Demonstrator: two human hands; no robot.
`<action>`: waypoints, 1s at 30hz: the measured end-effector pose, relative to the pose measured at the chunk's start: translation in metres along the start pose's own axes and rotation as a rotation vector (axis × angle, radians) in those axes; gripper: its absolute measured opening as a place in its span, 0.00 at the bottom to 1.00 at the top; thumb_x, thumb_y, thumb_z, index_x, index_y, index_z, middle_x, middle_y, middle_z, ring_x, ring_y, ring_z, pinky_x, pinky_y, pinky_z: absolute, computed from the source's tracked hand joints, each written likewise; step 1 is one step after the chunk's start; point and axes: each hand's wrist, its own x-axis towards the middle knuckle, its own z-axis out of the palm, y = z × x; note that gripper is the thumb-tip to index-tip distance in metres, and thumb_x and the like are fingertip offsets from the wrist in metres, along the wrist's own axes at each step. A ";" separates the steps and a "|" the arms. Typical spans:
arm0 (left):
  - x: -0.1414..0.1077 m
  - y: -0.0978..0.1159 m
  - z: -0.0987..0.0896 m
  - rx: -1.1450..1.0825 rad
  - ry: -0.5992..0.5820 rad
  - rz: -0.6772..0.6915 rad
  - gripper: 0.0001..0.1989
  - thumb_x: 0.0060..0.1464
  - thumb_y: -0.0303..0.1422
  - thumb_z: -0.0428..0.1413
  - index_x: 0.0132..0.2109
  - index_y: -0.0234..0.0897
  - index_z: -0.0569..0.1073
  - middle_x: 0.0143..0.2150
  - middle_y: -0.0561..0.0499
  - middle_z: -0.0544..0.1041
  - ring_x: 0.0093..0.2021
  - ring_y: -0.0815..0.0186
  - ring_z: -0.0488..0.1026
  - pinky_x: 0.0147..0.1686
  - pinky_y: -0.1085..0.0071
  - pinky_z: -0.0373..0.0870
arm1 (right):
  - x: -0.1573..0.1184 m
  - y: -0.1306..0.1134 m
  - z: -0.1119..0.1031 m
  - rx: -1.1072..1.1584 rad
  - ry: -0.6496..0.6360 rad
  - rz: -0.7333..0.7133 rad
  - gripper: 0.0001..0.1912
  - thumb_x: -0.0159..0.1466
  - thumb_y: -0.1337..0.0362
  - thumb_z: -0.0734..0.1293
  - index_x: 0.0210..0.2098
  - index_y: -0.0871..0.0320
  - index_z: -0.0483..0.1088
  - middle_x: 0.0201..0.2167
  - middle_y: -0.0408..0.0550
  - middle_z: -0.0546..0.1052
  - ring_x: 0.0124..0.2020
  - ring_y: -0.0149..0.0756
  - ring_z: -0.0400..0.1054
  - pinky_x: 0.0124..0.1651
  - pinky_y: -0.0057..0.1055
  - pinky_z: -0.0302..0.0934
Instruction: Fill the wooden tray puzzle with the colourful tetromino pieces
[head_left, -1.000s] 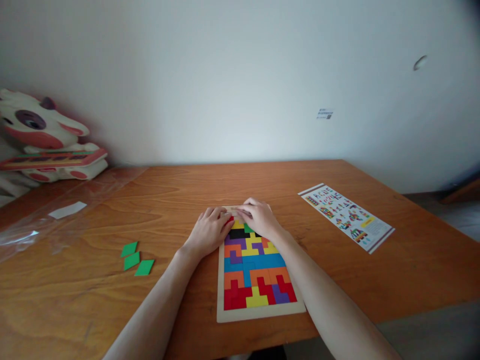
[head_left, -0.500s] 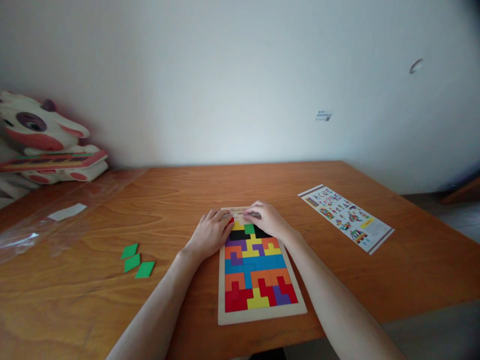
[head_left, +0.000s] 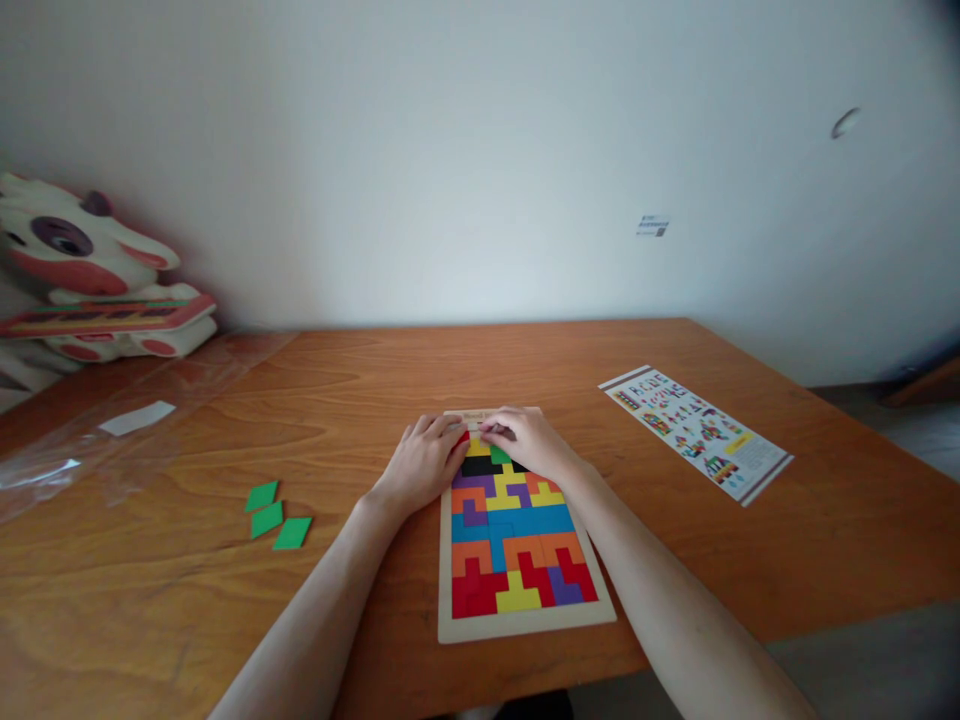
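Board (head_left: 491, 630) lay near the surface's (head_left: 375, 380) front edge. Left hand (head_left: 424, 460) apparently steadied its far-left corner, right hand (head_left: 531, 440) beside; whether fingers clamped anything was unclear.

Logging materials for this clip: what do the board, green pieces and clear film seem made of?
Board: probably wood, matte; pale tan around the edge, no glare.
Green pieces: perhaps painted wood or plastic, smooth; flat, even colour, little shine.
Clear film: likely thin plastic, glossy; see-through, with bright glare.
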 end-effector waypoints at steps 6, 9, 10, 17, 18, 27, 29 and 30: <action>0.000 0.000 0.000 0.012 -0.012 -0.002 0.14 0.65 0.35 0.47 0.51 0.39 0.74 0.55 0.45 0.73 0.52 0.57 0.68 0.53 0.57 0.68 | 0.001 0.002 0.003 0.012 0.017 -0.029 0.05 0.63 0.69 0.68 0.37 0.57 0.77 0.36 0.48 0.80 0.37 0.34 0.74 0.43 0.31 0.66; 0.000 -0.001 0.001 0.024 -0.014 0.000 0.15 0.65 0.35 0.46 0.51 0.38 0.74 0.55 0.45 0.73 0.52 0.57 0.68 0.53 0.57 0.68 | 0.001 0.003 0.004 0.092 0.010 0.005 0.09 0.63 0.70 0.68 0.42 0.56 0.76 0.38 0.49 0.81 0.38 0.34 0.75 0.44 0.31 0.67; 0.000 -0.001 0.001 0.027 -0.014 0.001 0.15 0.65 0.35 0.46 0.51 0.38 0.74 0.55 0.45 0.73 0.52 0.57 0.68 0.53 0.57 0.68 | 0.000 0.003 0.004 0.125 0.013 0.020 0.10 0.63 0.71 0.67 0.43 0.56 0.75 0.38 0.48 0.81 0.38 0.34 0.75 0.44 0.31 0.68; 0.000 -0.001 0.000 0.011 -0.014 0.002 0.15 0.65 0.35 0.47 0.51 0.39 0.74 0.55 0.45 0.73 0.52 0.57 0.69 0.53 0.56 0.68 | 0.000 -0.003 -0.003 0.036 -0.008 -0.028 0.10 0.62 0.68 0.69 0.44 0.54 0.75 0.41 0.48 0.80 0.41 0.36 0.74 0.47 0.35 0.66; 0.000 -0.001 0.000 0.008 -0.013 0.000 0.15 0.65 0.35 0.47 0.51 0.39 0.74 0.55 0.45 0.73 0.52 0.57 0.68 0.53 0.56 0.68 | 0.001 -0.002 -0.005 -0.018 0.001 -0.031 0.09 0.61 0.67 0.70 0.43 0.54 0.76 0.41 0.48 0.80 0.42 0.38 0.74 0.48 0.37 0.66; 0.000 -0.001 0.002 -0.007 0.000 -0.001 0.14 0.65 0.35 0.47 0.51 0.40 0.74 0.55 0.44 0.74 0.53 0.57 0.69 0.53 0.56 0.68 | 0.001 0.011 -0.004 0.081 0.007 0.127 0.10 0.58 0.69 0.73 0.41 0.56 0.76 0.36 0.48 0.81 0.37 0.36 0.76 0.46 0.36 0.68; 0.000 -0.001 0.002 -0.006 0.000 0.000 0.15 0.65 0.35 0.47 0.51 0.39 0.74 0.55 0.44 0.73 0.53 0.57 0.69 0.53 0.56 0.68 | 0.001 0.011 -0.003 0.087 0.002 0.154 0.10 0.58 0.70 0.72 0.40 0.56 0.76 0.36 0.48 0.81 0.37 0.35 0.76 0.46 0.35 0.68; -0.001 -0.002 0.003 -0.004 0.001 0.001 0.15 0.65 0.35 0.47 0.51 0.38 0.74 0.55 0.44 0.73 0.53 0.57 0.69 0.54 0.56 0.68 | 0.000 0.010 -0.003 0.092 -0.004 0.161 0.10 0.58 0.70 0.72 0.40 0.57 0.76 0.36 0.48 0.81 0.37 0.35 0.76 0.46 0.35 0.68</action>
